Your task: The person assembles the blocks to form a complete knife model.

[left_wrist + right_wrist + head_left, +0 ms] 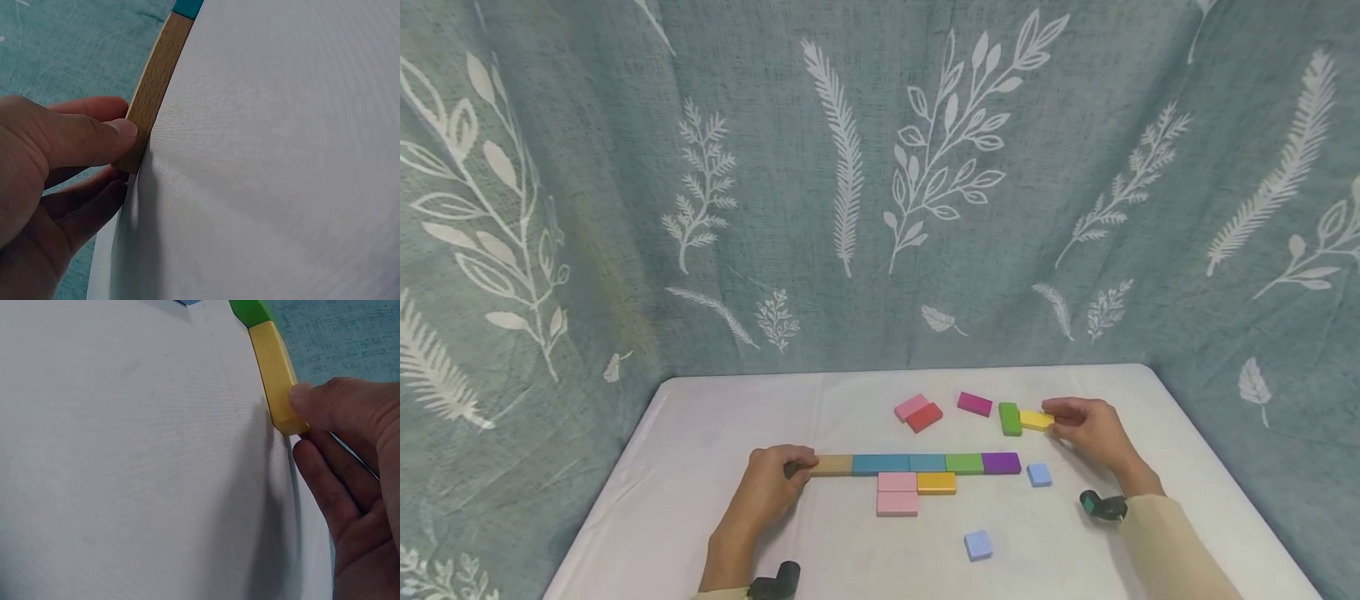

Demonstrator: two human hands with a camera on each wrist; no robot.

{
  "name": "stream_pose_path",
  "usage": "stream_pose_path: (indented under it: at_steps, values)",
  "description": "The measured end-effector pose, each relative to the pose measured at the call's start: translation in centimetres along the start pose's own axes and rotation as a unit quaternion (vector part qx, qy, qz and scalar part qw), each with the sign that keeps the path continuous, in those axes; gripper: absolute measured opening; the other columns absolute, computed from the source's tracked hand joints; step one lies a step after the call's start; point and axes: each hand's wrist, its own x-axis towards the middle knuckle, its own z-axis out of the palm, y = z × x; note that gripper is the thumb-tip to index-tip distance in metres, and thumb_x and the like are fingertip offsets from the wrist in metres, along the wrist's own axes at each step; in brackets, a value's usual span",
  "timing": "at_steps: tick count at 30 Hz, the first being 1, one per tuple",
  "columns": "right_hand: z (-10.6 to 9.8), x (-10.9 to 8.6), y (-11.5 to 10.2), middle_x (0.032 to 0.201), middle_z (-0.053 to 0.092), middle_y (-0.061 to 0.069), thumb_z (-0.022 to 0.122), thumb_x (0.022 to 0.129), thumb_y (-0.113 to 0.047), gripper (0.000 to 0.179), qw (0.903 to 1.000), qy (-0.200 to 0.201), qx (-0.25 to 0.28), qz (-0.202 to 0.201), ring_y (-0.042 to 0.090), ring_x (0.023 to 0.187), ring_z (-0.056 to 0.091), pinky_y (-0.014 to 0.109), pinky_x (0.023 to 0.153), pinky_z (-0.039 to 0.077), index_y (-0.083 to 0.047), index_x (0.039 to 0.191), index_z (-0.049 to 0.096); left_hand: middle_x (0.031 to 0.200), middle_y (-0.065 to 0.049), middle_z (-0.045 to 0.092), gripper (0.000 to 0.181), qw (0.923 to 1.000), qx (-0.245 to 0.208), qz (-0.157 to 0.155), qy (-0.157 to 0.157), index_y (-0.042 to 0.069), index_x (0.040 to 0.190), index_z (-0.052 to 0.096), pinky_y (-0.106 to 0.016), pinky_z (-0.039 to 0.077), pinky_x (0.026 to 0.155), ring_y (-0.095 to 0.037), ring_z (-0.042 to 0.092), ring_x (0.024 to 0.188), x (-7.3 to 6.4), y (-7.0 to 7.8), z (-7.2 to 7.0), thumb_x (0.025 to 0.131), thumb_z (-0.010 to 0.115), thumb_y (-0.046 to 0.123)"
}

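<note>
My left hand (pixel 769 485) pinches the free end of a natural wood block (pixel 836 465), thumb on its near side in the left wrist view. This block lies at the left end of a straight row, touching a blue block (pixel 880 465). A second, shorter blue block (pixel 927 463), a green block (pixel 964 463) and a purple block (pixel 1002 463) continue the row to the right. Farther back, my right hand (pixel 1093 435) pinches the right end of a yellow block (pixel 275 375). The yellow block's other end meets an upright-turned green block (pixel 1010 419).
Below the row, two pink blocks (pixel 897 503) and an orange-yellow block (pixel 936 483) adjoin it. Light blue blocks (pixel 978 546) (pixel 1039 475) lie to the right. Behind are pink (pixel 911 407), red (pixel 924 417) and magenta blocks (pixel 974 404). A patterned curtain (pixel 880 317) borders the white table (pixel 700 433).
</note>
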Motion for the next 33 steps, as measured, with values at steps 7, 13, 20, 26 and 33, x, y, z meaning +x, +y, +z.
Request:
stream_pose_path:
  at_steps: [7, 13, 20, 26, 33]
  values:
    - [0.5, -0.2, -0.1, 0.134, 0.076, 0.022, 0.081, 0.095, 0.001, 0.039, 0.9999, 0.01, -0.002, -0.004, 0.041, 0.127, 0.074, 0.046, 0.107, 0.062, 0.001, 0.133, 0.075, 0.123, -0.012, 0.082, 0.022, 1.0, -0.002, 0.001, 0.002, 0.013, 0.105, 0.085, -0.062, 0.054, 0.118, -0.041, 0.071, 0.13, 0.2, 0.1, -0.1, 0.09, 0.082, -0.003]
    - [0.7, -0.9, -0.4, 0.135, 0.076, 0.022, 0.08, 0.097, -0.001, 0.039, 0.9993, 0.028, -0.008, 0.022, 0.042, 0.128, 0.073, 0.048, 0.108, 0.062, -0.001, 0.135, 0.074, 0.122, -0.012, 0.082, 0.022, 1.0, -0.004, -0.001, -0.001, 0.013, 0.104, 0.085, -0.063, 0.054, 0.117, -0.041, 0.072, 0.13, 0.2, 0.0, -0.1, 0.09, 0.082, -0.002]
    - [0.1, -2.9, -1.1, 0.136, 0.077, 0.019, 0.08, 0.099, -0.005, 0.038, 0.9983, 0.048, -0.02, 0.025, 0.039, 0.129, 0.073, 0.046, 0.106, 0.062, -0.003, 0.136, 0.074, 0.121, -0.012, 0.083, 0.022, 1.0, -0.005, -0.001, -0.002, 0.013, 0.104, 0.085, -0.062, 0.055, 0.117, -0.04, 0.073, 0.129, 0.2, 0.0, -0.1, 0.09, 0.082, -0.003]
    - [-0.6, -5.5, -3.2, 0.13, 0.08, 0.016, 0.084, 0.095, -0.004, 0.037, 0.9979, 0.06, -0.025, 0.0, 0.038, 0.125, 0.076, 0.043, 0.104, 0.064, -0.004, 0.132, 0.077, 0.121, -0.011, 0.083, 0.022, 1.0, -0.006, 0.001, -0.007, 0.013, 0.104, 0.085, -0.061, 0.056, 0.116, -0.04, 0.073, 0.128, 0.3, 0.0, -0.3, 0.089, 0.083, -0.003]
    - [0.0, -8.4, -6.2, 0.126, 0.082, 0.009, 0.087, 0.092, -0.005, 0.037, 0.9982, 0.055, -0.023, 0.01, 0.033, 0.122, 0.077, 0.041, 0.102, 0.065, -0.008, 0.129, 0.08, 0.121, -0.012, 0.083, 0.022, 0.9999, -0.004, -0.004, -0.012, 0.013, 0.104, 0.085, -0.062, 0.055, 0.116, -0.04, 0.073, 0.128, 0.4, 0.2, -0.4, 0.089, 0.083, -0.003]
